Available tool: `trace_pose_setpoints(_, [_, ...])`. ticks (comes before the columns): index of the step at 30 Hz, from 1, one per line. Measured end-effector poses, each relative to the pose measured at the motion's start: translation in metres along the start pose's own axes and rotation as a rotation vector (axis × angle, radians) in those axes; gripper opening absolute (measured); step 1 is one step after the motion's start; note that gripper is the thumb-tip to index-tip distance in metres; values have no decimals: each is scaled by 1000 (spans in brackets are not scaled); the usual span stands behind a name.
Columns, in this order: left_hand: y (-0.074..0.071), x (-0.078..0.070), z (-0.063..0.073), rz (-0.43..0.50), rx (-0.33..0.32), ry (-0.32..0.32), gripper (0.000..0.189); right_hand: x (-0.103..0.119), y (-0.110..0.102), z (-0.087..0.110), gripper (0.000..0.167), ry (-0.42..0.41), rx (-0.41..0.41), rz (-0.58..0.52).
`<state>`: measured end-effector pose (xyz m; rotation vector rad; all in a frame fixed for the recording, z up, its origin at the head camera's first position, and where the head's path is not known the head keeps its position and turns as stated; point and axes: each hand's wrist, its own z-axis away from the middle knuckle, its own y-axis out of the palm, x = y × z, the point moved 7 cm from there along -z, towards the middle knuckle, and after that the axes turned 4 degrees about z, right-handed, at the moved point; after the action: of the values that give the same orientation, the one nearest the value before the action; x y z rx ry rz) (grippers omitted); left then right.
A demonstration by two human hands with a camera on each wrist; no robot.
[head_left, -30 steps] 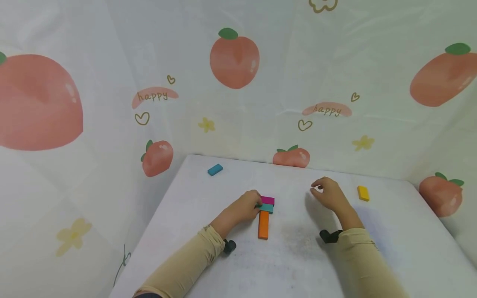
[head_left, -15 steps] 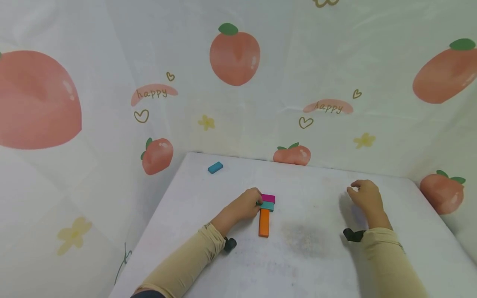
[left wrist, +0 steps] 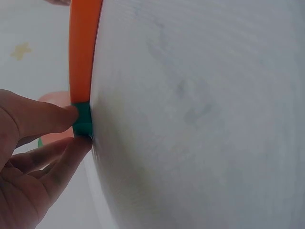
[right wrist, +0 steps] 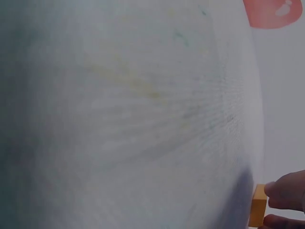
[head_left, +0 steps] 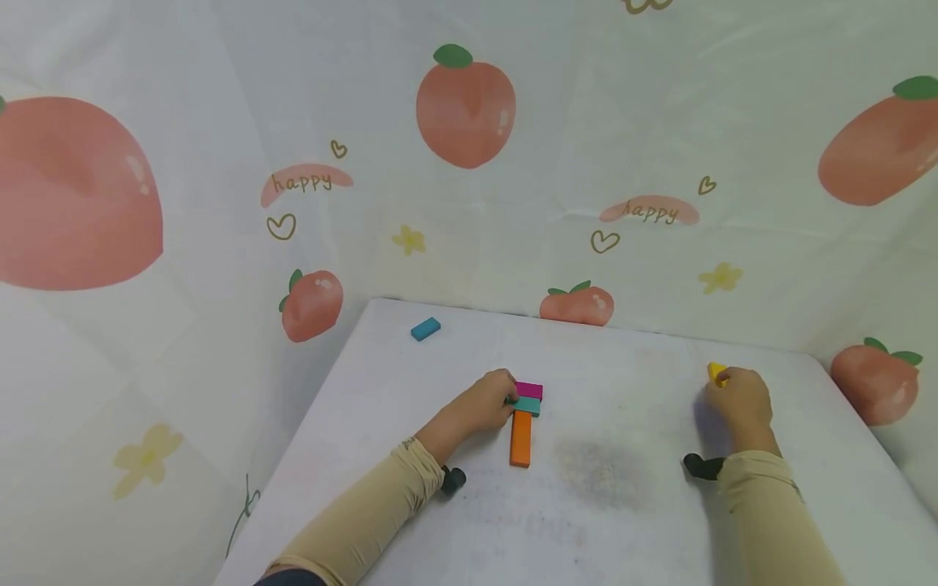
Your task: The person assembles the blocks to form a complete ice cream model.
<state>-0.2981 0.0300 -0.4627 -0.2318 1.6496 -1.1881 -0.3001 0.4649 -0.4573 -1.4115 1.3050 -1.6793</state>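
Right hand (head_left: 742, 400) pinches yellow block (head_left: 715, 372) between thumb and finger, near far edge of table (head_left: 623, 537), toward far right corner. Left hand (head_left: 485, 402) pinches teal block (head_left: 528, 406) mid-table, butted against orange block (head_left: 520, 441). Best: left fingers light, motionless, sparing join; right grip square on opposite faces.
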Motion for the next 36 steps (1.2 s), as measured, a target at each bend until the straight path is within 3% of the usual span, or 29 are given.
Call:
trace_pose_setpoints(14, [-1,-2,1,-2,2,7,21,-4,2,-6,38,56,47,47])
trace_pose_setpoints(25, [-3,-3,1,-19,-1,5,20,27,9,-5,32,-39,71,35])
trace_pose_setpoints(36, [0,-2,-1,-34,-2,5,20,63,29,-9,27,-152,86,-6])
